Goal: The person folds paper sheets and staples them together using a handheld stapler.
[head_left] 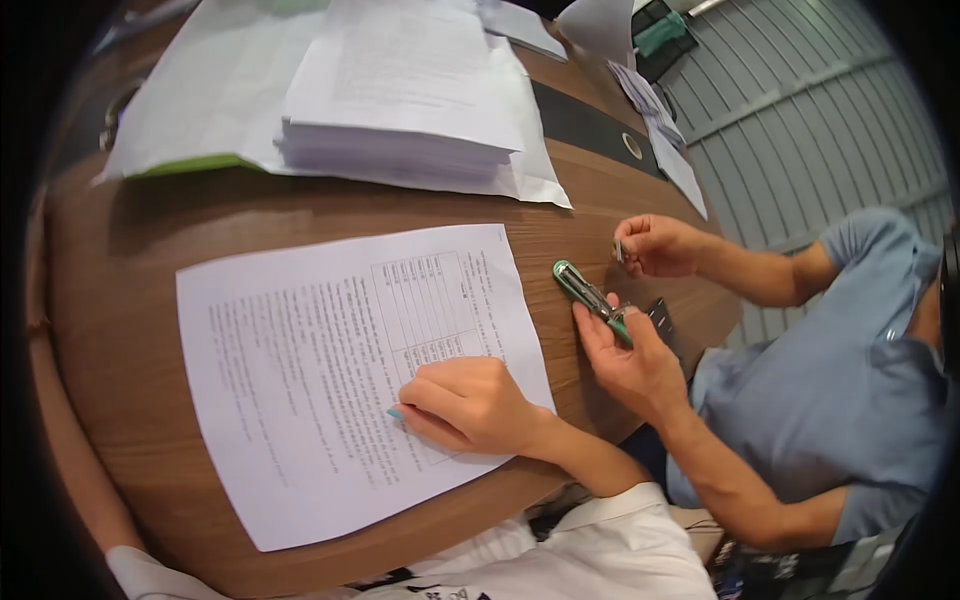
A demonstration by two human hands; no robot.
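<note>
My right hand (pixel 470 405) rests on a printed sheet (pixel 290 390) with a small table and lines of text. Its fingers are curled in, and a small light-blue tip shows at them; whether this is a nail or a held thing I cannot tell. Along the left edge runs my left forearm (pixel 85 460), but the hand itself is out of sight. To the right, a co-worker's hand (pixel 645 370) holds a green stapler (pixel 590 295) with its top opened. The co-worker's other hand (pixel 655 245) pinches a small metallic piece, perhaps staples.
A thick stack of printed paper (pixel 400 150) lies on white wrapping (pixel 210 100) at the back of the wooden table (pixel 120 240). More papers (pixel 650 110), a tape roll (pixel 632 146) and a dark object (pixel 660 318) are to the right. The co-worker (pixel 820 400) sits at the right side.
</note>
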